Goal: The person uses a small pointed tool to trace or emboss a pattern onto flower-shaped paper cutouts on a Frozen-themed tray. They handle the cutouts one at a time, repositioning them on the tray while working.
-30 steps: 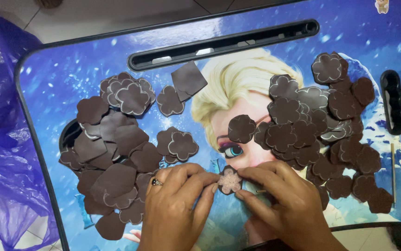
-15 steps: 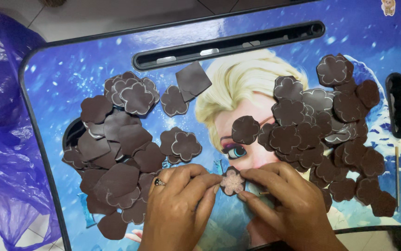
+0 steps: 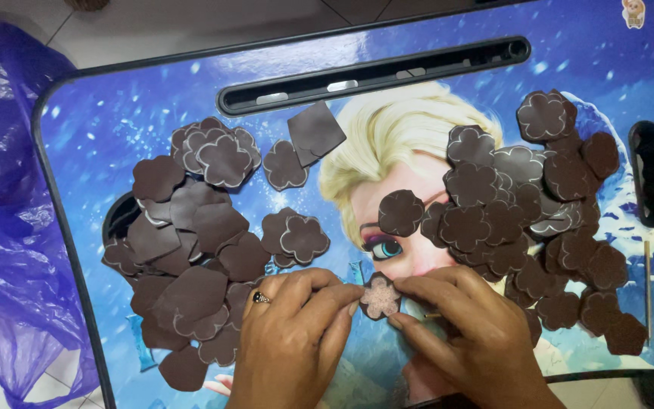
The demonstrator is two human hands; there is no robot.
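Observation:
My left hand (image 3: pixel 296 337) and my right hand (image 3: pixel 467 333) meet at the near middle of a blue printed lap table (image 3: pixel 99 121). Between their fingertips they pinch one small dark brown flower-shaped foam cutout (image 3: pixel 380 296), its pale scuffed face up. A ring sits on a finger of the left hand. A heap of brown foam flowers and offcuts (image 3: pixel 190 250) lies left of the hands. Another heap of brown flower cutouts (image 3: pixel 524 204) spreads to the right, partly under my right hand.
A purple plastic bag (image 3: pixel 1 227) lies on the tiled floor left of the table. A long black slot (image 3: pixel 372 72) runs along the table's far side, and a short one (image 3: pixel 649 174) sits at the right edge. A thin stick (image 3: pixel 648 280) lies nearby.
The hands stay together on the same flower cutout, with fingers shifting slightly. The view has drifted a little; the heaps have not moved.

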